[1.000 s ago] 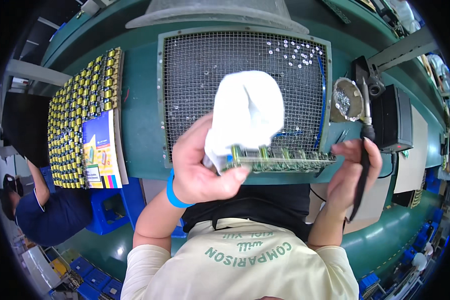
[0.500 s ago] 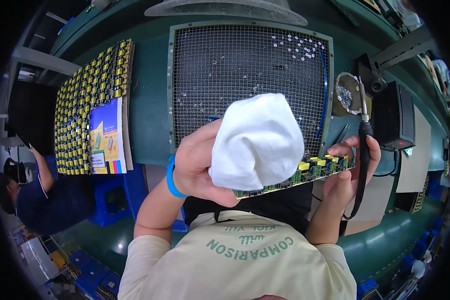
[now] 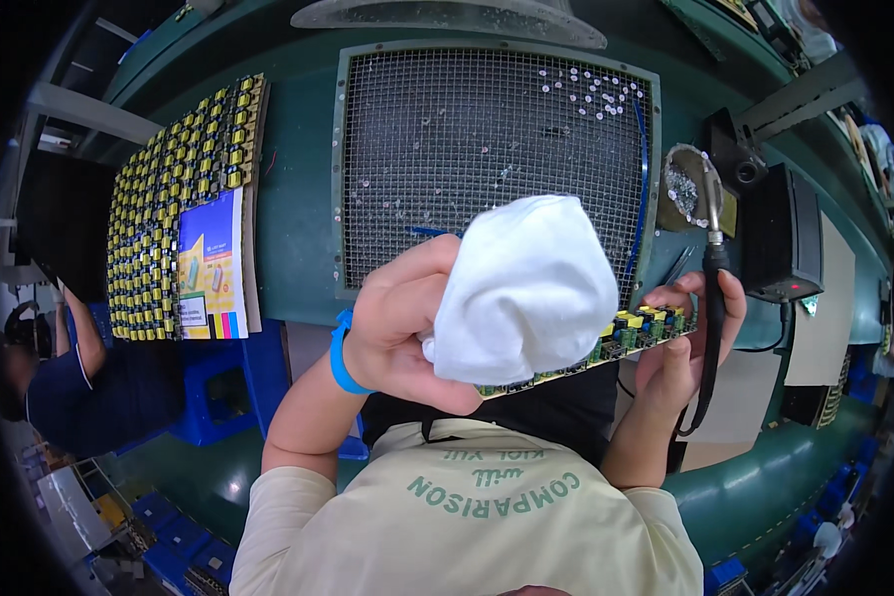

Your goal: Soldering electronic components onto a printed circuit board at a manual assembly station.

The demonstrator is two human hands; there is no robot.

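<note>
We see the left hand (image 3: 402, 323) closed around a bunched white cloth (image 3: 526, 288), which is pressed onto a green circuit board (image 3: 638, 333) carrying yellow components. The right hand (image 3: 687, 343) grips the board's right end and also holds a black soldering iron (image 3: 712, 298). The board is held above the lap, at the near edge of the green bench (image 3: 298, 209). Beyond lies a wire mesh panel (image 3: 467, 129); at far left, a tray of yellow components (image 3: 159, 199).
</note>
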